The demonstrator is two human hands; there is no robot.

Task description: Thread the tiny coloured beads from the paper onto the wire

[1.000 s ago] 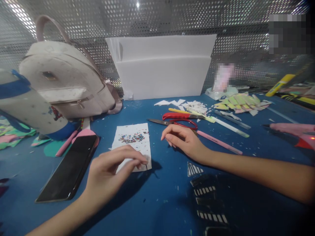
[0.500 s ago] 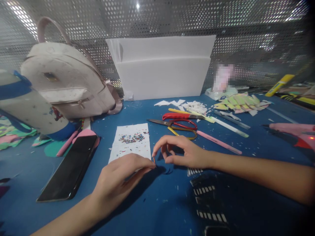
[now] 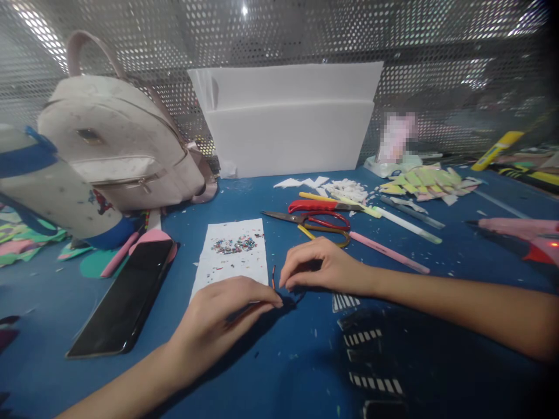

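Your left hand [image 3: 225, 308] pinches a thin orange strip [image 3: 273, 277] just beside the white paper's [image 3: 258, 272] right edge.
Your left thumb and fingers press together at the strip's lower end, near the paper's lower right corner. Right of the paper, your right hand [image 3: 325, 265] curls its fingers toward its thumb; whether the tips grip anything, I cannot tell. Colored bits [image 3: 236, 245] lie on the paper, scissors [image 3: 300, 219] to its right, a phone [image 3: 122, 299] to its left.
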